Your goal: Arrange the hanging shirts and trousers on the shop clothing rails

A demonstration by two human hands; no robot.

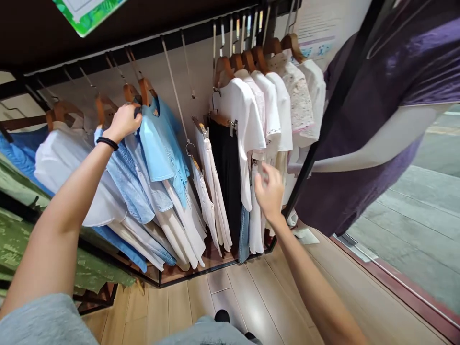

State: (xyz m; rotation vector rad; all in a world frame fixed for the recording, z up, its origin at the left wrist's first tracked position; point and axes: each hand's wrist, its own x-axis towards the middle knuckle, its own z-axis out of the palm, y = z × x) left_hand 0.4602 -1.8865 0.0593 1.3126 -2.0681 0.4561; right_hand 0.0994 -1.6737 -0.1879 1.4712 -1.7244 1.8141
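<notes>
My left hand (124, 122), with a black band at the wrist, is closed at the shoulder of a light blue top (158, 153) on a wooden hanger (146, 91). A small dark thing (137, 111) shows at its fingertips; I cannot tell what it is. My right hand (270, 191) is held up in front of the white clothes, its thumb and forefinger apart and nothing seen between them. Nearest to it hang a long-sleeved white top (239, 115) and pale trousers (256, 220). Whether the right hand touches them is unclear.
Blue and white clothes hang on the left of the black rail (172, 42), with pale trousers (215, 191) and a black skirt (225, 167) mid-rack. A mannequin in a purple dress (334, 191) stands right, beyond a slanted black post (323, 139). Green garments (25, 235) hang far left.
</notes>
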